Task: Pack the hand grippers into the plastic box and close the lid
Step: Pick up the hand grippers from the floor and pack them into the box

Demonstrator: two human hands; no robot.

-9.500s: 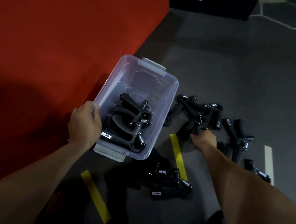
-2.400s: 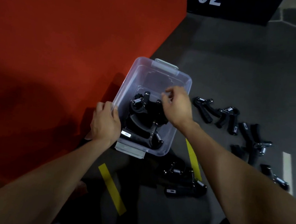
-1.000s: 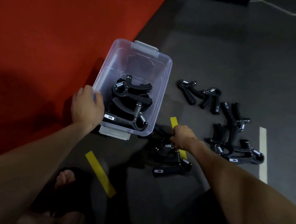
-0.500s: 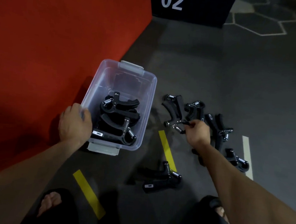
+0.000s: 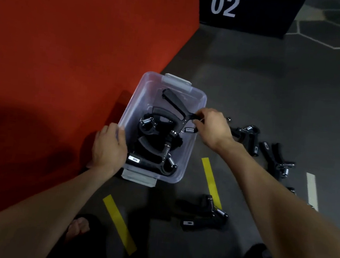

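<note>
**Gripper held over the open box**

Fingers (image 5: 200,116) of my right hand (image 5: 213,129) pinch the hinge end of a black hand gripper (image 5: 177,106), its handles slanting down inside the clear plastic box (image 5: 191,152), above the other hand grippers (image 5: 154,146) piled on the bottom. My left hand (image 5: 109,148) grips the box's near left rim, fingers curled over the edge. More loose grippers (image 5: 248,137) lie on the grey floor (image 5: 253,85) to the right, another one (image 5: 204,216) just beside the yellow tape (image 5: 211,181).
</note>
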